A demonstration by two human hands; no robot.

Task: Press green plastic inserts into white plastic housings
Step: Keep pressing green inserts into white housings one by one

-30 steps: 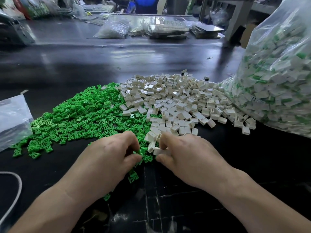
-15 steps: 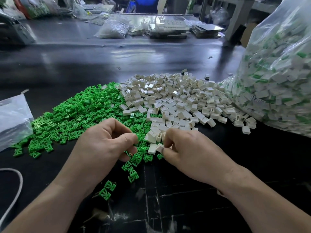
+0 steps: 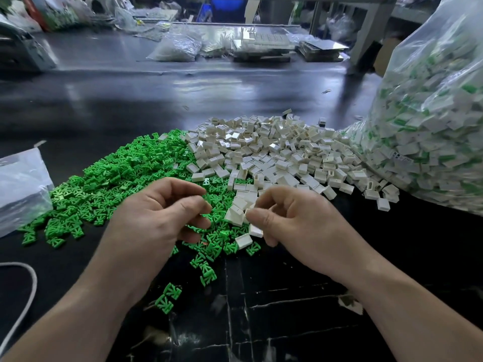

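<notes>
A heap of green inserts (image 3: 117,178) lies left of centre on the black table (image 3: 287,309), touching a heap of white housings (image 3: 274,152) to its right. My left hand (image 3: 162,212) hovers over the near edge of the green heap, its fingers curled against the thumb in a pinch on a green insert that is mostly hidden. My right hand (image 3: 295,223) is beside it, thumb and fingers pinching a white housing (image 3: 255,230) just above the pile's near edge. The two hands are a few centimetres apart.
A large clear bag of assembled white and green parts (image 3: 431,126) stands at the right. A smaller plastic bag (image 3: 21,184) lies at the left, with a white cable (image 3: 23,296) below it. Loose green inserts (image 3: 168,296) lie near my left forearm. Clutter sits at the far edge.
Both hands have risen from the table where the two heaps meet. The left came up pinching from the green heap, and the right lifted a white housing.
</notes>
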